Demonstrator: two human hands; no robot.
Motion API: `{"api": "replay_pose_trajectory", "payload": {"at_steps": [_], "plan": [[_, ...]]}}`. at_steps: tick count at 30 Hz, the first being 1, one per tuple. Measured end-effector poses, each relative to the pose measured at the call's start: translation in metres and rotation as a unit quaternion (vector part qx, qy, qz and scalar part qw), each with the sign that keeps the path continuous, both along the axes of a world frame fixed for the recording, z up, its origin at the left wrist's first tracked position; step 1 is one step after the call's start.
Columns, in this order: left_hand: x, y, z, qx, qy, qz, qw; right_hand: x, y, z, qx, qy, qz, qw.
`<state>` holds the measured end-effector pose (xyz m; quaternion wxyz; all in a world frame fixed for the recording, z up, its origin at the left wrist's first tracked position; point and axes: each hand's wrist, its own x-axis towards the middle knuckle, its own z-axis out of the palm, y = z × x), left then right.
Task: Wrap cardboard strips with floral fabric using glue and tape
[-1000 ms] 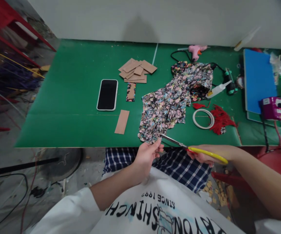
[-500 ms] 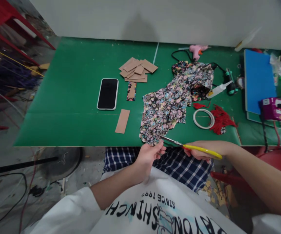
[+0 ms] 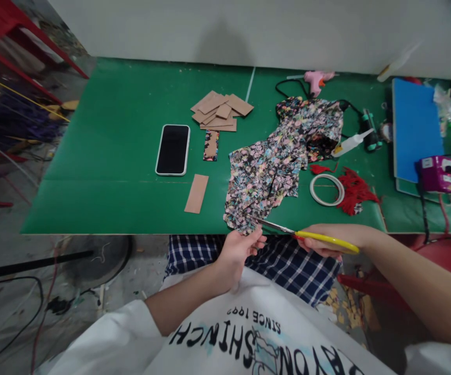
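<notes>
Floral fabric [image 3: 266, 174] lies spread on the green table, its near end at the front edge. My left hand [image 3: 238, 255] pinches that near edge between thumb and fingers. In my right hand [image 3: 322, 242] are yellow-handled scissors [image 3: 327, 239], their blades pointing left and resting at the fabric's lower part, close to my left fingertips. Left of the fabric lies a bare cardboard strip [image 3: 196, 194]. Farther back is a small cardboard piece edged with floral fabric [image 3: 210, 146], just below a pile of cardboard pieces [image 3: 219, 110].
A phone [image 3: 172, 149] lies left of the cardboard. To the right are a tape roll [image 3: 312, 197], red tassels [image 3: 354, 191], a glue bottle [image 3: 351, 143] and a blue board [image 3: 416, 122]. A pink glue gun [image 3: 315, 82] with its cord sits at the back.
My right hand and the scissors have shifted very slightly to the right. My left hand keeps its pinch on the fabric, and the other things lie as before.
</notes>
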<state>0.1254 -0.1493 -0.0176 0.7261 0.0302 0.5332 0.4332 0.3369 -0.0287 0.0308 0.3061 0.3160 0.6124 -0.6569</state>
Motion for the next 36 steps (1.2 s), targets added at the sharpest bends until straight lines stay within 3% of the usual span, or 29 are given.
{"api": "replay_pose_trajectory", "payload": {"at_steps": [23, 36], "plan": [[0.002, -0.003, 0.001, 0.006, 0.011, -0.009, 1.000, -0.010, -0.002, 0.002, -0.027, -0.079, -0.051, 0.995], [0.001, -0.004, -0.001, 0.012, 0.023, -0.024, 0.999, -0.002, -0.006, -0.002, -0.041, -0.047, -0.033, 0.998]]}}
